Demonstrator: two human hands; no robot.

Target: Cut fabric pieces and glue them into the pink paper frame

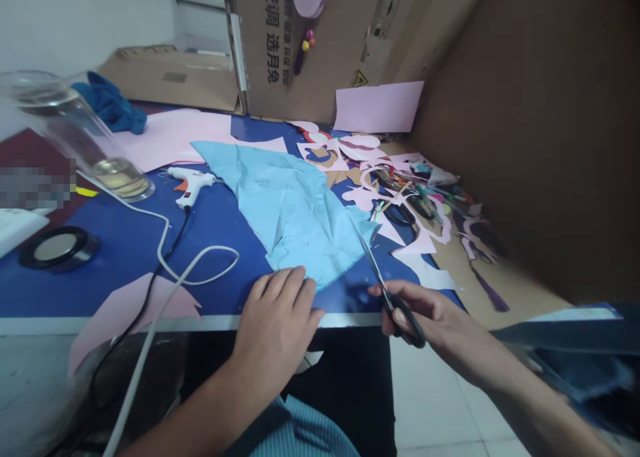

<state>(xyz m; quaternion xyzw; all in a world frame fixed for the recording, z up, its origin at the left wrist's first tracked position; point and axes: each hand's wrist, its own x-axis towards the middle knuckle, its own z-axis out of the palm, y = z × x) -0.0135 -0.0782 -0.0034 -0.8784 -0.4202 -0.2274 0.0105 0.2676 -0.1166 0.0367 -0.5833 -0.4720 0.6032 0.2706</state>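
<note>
A crumpled light blue cloth (290, 204) lies on the blue table top (125, 244). My left hand (277, 317) rests at the cloth's near edge, fingers together and pressing it down. My right hand (425, 314) grips black-handled scissors (385, 290). Their blades point up and away, with the tips at the cloth's right edge.
A white glue gun (193, 184) with a trailing cord, a glass jar (75, 134), a black tape roll (57, 249), pink paper sheets (377, 107) and scattered pink scraps (400, 197) lie around. Cardboard walls (525, 124) close the back and right.
</note>
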